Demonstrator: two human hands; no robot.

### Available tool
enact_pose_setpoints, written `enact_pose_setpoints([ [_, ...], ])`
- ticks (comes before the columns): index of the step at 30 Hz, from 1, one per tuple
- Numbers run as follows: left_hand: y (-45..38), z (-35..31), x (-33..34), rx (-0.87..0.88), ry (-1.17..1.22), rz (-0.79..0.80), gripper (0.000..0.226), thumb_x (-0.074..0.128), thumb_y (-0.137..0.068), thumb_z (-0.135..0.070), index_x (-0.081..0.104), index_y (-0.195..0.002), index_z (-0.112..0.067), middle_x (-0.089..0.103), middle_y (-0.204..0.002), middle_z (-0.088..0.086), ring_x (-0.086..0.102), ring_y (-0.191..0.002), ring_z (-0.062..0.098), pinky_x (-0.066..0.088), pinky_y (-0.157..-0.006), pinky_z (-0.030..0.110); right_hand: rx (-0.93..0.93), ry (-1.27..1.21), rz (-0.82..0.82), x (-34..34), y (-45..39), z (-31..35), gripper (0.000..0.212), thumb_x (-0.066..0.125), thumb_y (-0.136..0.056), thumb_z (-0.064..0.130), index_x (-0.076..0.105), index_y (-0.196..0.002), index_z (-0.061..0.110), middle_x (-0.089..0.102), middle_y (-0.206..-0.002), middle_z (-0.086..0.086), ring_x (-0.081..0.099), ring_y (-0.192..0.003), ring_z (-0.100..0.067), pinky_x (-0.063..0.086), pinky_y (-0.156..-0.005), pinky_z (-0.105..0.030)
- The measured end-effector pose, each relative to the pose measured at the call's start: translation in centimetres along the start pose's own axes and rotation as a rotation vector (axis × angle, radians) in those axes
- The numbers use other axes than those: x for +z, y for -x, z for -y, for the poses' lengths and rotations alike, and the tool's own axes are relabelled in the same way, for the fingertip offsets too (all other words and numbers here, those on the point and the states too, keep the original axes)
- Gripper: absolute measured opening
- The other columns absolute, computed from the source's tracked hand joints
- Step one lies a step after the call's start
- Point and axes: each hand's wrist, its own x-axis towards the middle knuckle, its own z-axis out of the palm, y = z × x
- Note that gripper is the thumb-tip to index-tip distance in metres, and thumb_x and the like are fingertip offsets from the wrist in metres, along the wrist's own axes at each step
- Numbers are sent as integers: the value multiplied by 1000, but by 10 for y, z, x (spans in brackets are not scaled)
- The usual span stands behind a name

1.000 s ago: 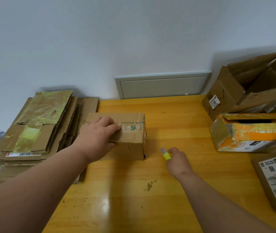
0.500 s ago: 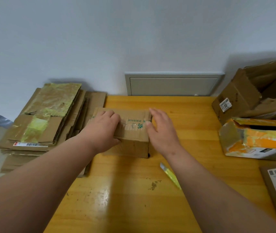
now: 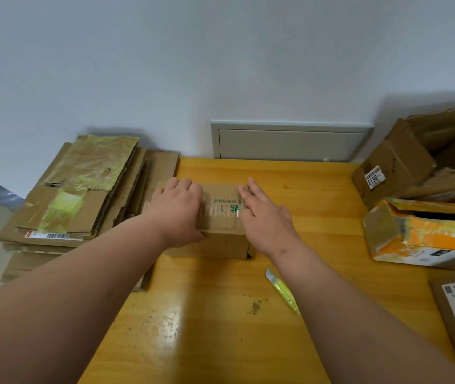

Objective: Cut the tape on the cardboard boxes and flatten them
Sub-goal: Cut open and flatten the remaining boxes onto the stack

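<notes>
- Box (image 3: 222,217), a small brown cardboard one with clear tape and green print along its top seam, sits on the desk (image 3: 317,189) toward the far edge, closer to the far-left corner than the right, just beside the pile of flattened cardboard (image 3: 82,195).
- Left hand (image 3: 178,212) lies over the left part of the box top, fingers curled down over the far edge and thumb at the near edge, so it grips the box.
- Right hand (image 3: 262,214) rests on the right end of the top with fingers straight and together, pressing rather than pinching.
- Knife (image 3: 283,291), a yellow-handled cutter, lies loose on the desk near the person's right forearm, held by neither hand.
- Handling, as a judgement: the box looks light and probably empty, with stiff corrugated walls that give along the folds. The glossy desk may let it slide, so one hand should pin it down.
- Best hold: the two short ends or the top edges, keeping fingers off the taped seam. Whether that tape is already cut cannot be told.
- Other boxes (image 3: 428,236) wait at the right edge, one torn with orange tape, one open behind it.
</notes>
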Motion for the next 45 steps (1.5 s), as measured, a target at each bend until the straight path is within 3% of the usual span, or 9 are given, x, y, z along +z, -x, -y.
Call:
enact_pose_setpoints([
  [6,20,-2,6,30,44,-181,66,79,-72,-52,20,-94,-30,42,-92,-10,45,-79,15,40,-78,34,45,-143,39,-11,-8,4,62,16,-92,44,36,-150,34,16,-162,18,20,-148,-10,17,-119,-54],
  [14,47,4,8,165,31,-434,32,77,-80,-19,49,-94,-13,62,-69,1,49,-49,21,36,-48,29,82,-128,58,-17,-17,8,50,38,-100,37,38,-150,32,17,-161,17,23,-148,-14,24,-119,-41],
  [21,69,18,19,292,97,-445,25,68,-84,7,63,-106,-4,72,-109,12,68,-106,27,42,-108,54,59,-91,198,-26,-15,12,85,70,-87,30,21,-156,27,2,-164,13,14,-150,-17,19,-117,-33],
  [25,75,8,3,70,450,-270,39,48,-94,-48,70,-97,-15,75,-102,4,69,-100,17,30,-118,40,75,-48,201,-25,-16,15,92,72,-85,21,17,-157,28,0,-164,15,10,-150,-13,19,-116,-31],
  [28,62,5,-18,-147,697,-157,31,55,-94,-48,74,-95,-24,74,-108,0,66,-93,10,53,-91,30,70,-34,145,-26,-17,16,91,76,-82,17,23,-156,25,12,-164,10,15,-149,-14,18,-117,-31],
  [30,52,5,-25,-194,584,-98,18,63,-91,-46,69,-89,-29,60,-135,-6,54,-121,15,40,-109,48,82,-67,133,-30,-19,16,90,79,-80,14,28,-154,23,22,-162,7,23,-147,-17,22,-115,-30],
  [35,39,12,-20,-264,504,-19,77,70,-79,-57,36,-145,-37,4,-165,-7,-5,-152,25,4,-117,62,74,43,74,-33,-24,19,85,82,-77,15,39,-150,25,42,-151,3,44,-134,-22,39,-105,-34],
  [41,33,23,-14,-233,452,244,109,73,-67,-71,15,-153,-40,1,-162,-15,-7,-151,29,8,-112,74,5,154,-37,-24,-30,20,53,72,-87,34,55,-137,28,53,-138,2,53,-122,-23,47,-96,-37],
  [45,40,24,3,-245,654,76,133,83,-55,-67,-4,-154,-44,-24,-158,-24,-6,-152,29,17,-119,58,35,-65,-84,-27,-37,15,31,61,-94,42,67,-120,26,67,-119,2,58,-114,-22,46,-79,-27],
])
